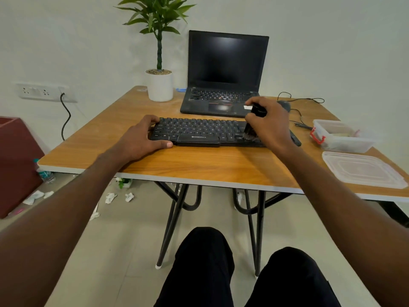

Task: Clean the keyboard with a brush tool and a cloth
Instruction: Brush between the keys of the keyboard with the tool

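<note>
From your head view, the flat black plastic keyboard [208, 134] lies mid-tabletop [199, 165], near the front edge. Your left hand [141, 138] grips its left end; your right hand [269, 122] clasps the black brush tool [252, 127], bristles on the right-hand keys. The keyboard is probably light and likely to slide, so brace that end.

Both bare forearms reach forward from the near edge, well apart. The left hand [141, 138] lies palm down, fingers curled over something's far left edge, thumb along its near edge. The right hand [269, 125], farther right, is raised, fingers wrapped round an upright handle.
</note>
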`<state>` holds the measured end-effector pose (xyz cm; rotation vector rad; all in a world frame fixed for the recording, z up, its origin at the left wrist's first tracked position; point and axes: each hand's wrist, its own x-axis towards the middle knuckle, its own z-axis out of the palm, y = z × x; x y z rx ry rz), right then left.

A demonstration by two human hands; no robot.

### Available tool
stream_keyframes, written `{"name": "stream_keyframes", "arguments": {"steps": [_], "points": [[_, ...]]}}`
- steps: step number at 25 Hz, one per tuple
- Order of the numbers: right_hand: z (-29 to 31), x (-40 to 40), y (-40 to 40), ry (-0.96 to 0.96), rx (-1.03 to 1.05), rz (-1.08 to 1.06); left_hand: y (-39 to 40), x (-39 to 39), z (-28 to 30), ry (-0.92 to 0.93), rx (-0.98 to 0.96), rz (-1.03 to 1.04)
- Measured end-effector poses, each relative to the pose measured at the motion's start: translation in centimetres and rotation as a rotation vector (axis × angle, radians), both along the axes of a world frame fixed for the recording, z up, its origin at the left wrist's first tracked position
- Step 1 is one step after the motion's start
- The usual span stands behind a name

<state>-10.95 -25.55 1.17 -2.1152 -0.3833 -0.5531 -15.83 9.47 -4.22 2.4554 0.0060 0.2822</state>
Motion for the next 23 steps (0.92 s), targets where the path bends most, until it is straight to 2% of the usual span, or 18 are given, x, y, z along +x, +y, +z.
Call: {"name": "stream_keyframes", "arguments": {"steps": [2,7,9,13,15,16,20,21,23], "points": [[-1.2,-0.7,0.2,-0.053,0.071,-0.014,-0.3,-0.4,0.0,-0.024,0.067,0.02],[-2.6,-3.1,2.2,-0.025,0.12,0.308,-1.1,-1.2,-0.1,-0.122,0.188,0.012],[-2.4,-2.9,0.3,-0.028,0.109,0.254,-1.2,-1.4,0.0,-0.132,0.216,0.015],[-2.5,-2.7,-3.7,-0.181,0.046,-0.149,-2.3,-1.5,0.6,-0.216,0.407,-0.022],[-3.1,-3.0,-4.0,-0.204,0.033,-0.246,-4.4,-1.5,0.9,-0.305,0.459,-0.055],[-3.4,-3.1,-3.7,-0.206,0.01,-0.216,-5.9,-1.2,1.0,-0.35,0.464,-0.071],[-3.5,-3.5,-2.9,-0.157,0.0,0.161,-13.2,0.8,1.3,-0.414,0.447,-0.123],[-3.2,-3.3,-3.3,-0.161,0.013,0.14,-14.3,1.2,1.0,-0.407,0.462,-0.13],[-2.8,-2.6,-5.2,-0.182,0.019,-0.067,-15.0,1.6,0.1,-0.379,0.486,-0.133]]}}
